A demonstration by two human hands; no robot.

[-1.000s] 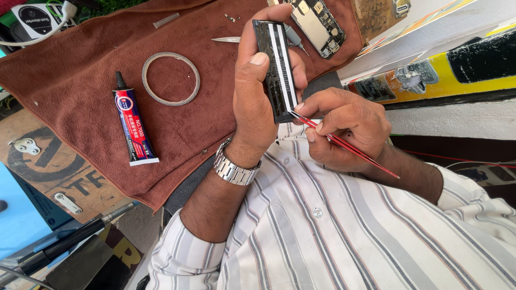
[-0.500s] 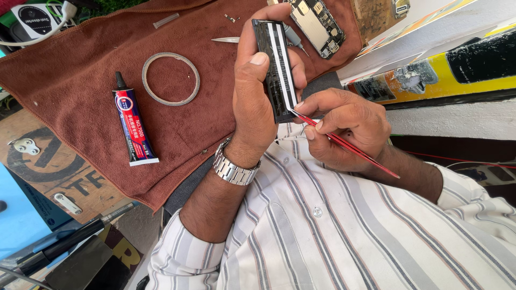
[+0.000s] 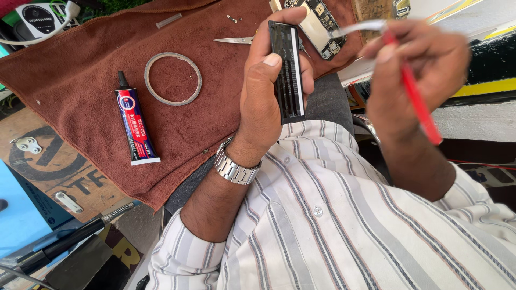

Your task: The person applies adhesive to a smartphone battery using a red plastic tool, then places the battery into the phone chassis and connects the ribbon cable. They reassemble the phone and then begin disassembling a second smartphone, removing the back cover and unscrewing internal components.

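I'm gripping a black phone frame (image 3: 286, 72) on edge in my left hand (image 3: 263, 102), thumb pressing its near face, fingers wrapping behind it. It's sitting above the brown cloth (image 3: 97, 80), at that cloth's right side. My right hand (image 3: 414, 75) is pinching a thin red tool (image 3: 416, 99), fingers closing narrow around the shaft; the hand is blurring, so I can't tell what the tip is touching. It's hovering right of the cloth, apart from the frame. A bare circuit board (image 3: 317, 24) is lying on the cloth's top right corner, just behind the frame. Glue tube (image 3: 136, 126) is lying left of centre on the cloth, a thin ring (image 3: 173, 78) just beside it, tweezers (image 3: 234, 40) nearer the board.
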